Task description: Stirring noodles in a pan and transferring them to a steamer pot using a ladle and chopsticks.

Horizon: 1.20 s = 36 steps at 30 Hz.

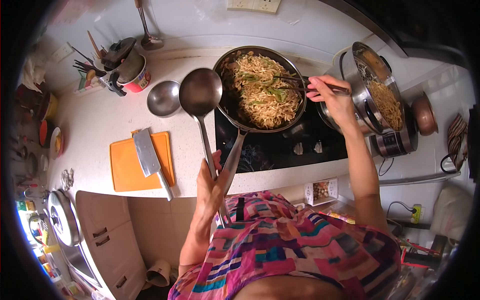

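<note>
My left hand [212,185] is closed around the handle of a metal ladle [200,92], whose bowl hangs beside the left rim of a wok. The wok's handle [235,161] runs down to the same hand, and seems gripped along with the ladle. Noodles with green vegetable strips [264,90] fill much of the wok [229,107] on the black cooktop [258,157]. In my right hand [332,95] is a pair of dark chopsticks [300,89], their tips in the noodles.
A cleaver [147,153] lies across an orange cutting board [123,168] at the left. Behind it stand a steel bowl [164,98] and a tub of utensils [140,80]. Right of the wok, a steel pot [356,86] holds more noodles [384,105], near a copper-coloured pot [424,114].
</note>
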Available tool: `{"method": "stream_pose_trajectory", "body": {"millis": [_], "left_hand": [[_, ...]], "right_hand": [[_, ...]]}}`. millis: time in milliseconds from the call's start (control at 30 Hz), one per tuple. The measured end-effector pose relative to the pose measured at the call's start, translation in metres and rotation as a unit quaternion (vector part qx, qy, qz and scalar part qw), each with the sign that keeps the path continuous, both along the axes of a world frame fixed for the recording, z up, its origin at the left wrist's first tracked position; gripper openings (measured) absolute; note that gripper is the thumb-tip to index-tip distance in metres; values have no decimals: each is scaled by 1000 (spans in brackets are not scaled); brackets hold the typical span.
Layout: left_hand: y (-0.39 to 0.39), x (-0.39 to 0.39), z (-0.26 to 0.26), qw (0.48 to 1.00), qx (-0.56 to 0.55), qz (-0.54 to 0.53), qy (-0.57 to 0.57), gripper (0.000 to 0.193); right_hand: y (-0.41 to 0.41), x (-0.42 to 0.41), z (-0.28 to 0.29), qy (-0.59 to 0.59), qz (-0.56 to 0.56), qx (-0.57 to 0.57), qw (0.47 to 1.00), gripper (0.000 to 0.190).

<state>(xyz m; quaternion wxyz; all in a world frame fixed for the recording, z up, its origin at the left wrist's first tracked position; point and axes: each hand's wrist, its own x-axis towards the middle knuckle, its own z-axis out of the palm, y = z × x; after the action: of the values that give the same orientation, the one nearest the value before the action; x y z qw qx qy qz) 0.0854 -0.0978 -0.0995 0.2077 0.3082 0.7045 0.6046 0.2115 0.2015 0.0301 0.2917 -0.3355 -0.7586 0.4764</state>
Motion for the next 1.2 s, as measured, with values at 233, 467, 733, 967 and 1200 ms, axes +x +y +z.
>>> {"method": "stream_pose_trajectory", "body": {"millis": [233, 467, 733, 967, 1200], "left_hand": [[77, -49, 12, 992, -106, -61, -14, 23], [120, -71, -26, 964, -185, -70, 178, 18], [128, -62, 25, 951, -275, -140, -20, 19], [124, -43, 46, 948, -230, -168, -138, 14], [116, -33, 62, 953, -186, -138, -194, 15]], "right_hand": [[12, -35, 6, -77, -16, 27, 997, 24], [71, -56, -57, -118, -88, -44, 988, 37], [122, -19, -111, 47, -173, -213, 960, 36], [133, -26, -132, 99, -170, -314, 929, 30], [133, -43, -138, 145, -179, -454, 861, 27]]}}
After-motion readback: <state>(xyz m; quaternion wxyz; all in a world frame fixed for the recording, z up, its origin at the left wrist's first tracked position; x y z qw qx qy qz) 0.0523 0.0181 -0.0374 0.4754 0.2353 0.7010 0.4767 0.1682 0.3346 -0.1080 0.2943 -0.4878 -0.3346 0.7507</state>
